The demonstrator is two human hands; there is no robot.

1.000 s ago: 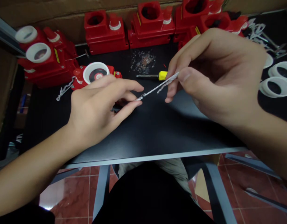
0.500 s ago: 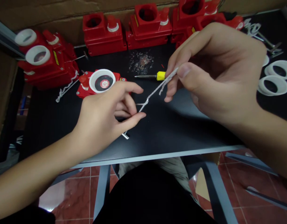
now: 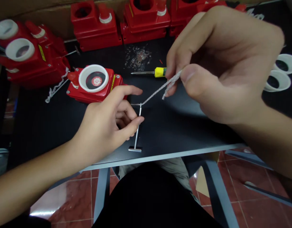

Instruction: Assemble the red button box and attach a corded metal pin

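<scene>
My left hand [image 3: 112, 122] pinches a thin metal T-bar rod [image 3: 137, 136] between thumb and fingers, its crosspiece pointing down toward the table's front edge. A white cord [image 3: 154, 94] meets the rod's upper end. My right hand [image 3: 221, 66] grips the cord between thumb and forefinger, with a short loose end hanging below. Cord also runs left behind my left fingers, toward a red housing with a white ring [image 3: 93, 79]; where it ends is hidden. A screwdriver [image 3: 148, 72] with a yellow handle lies beside my right fingers, its handle partly covered.
Several red housings [image 3: 96, 31] line the back of the black table [image 3: 174, 133]. More with white rings [image 3: 20, 50] stand at left, near another rod with cord [image 3: 57, 88]. Debris [image 3: 138, 58] lies behind the screwdriver. Loose white rings [image 3: 278, 80] are at right.
The metal rod has swung more upright, and its crosspiece now shows fully below my left hand. My right hand still holds the cord. The view has shifted slightly.
</scene>
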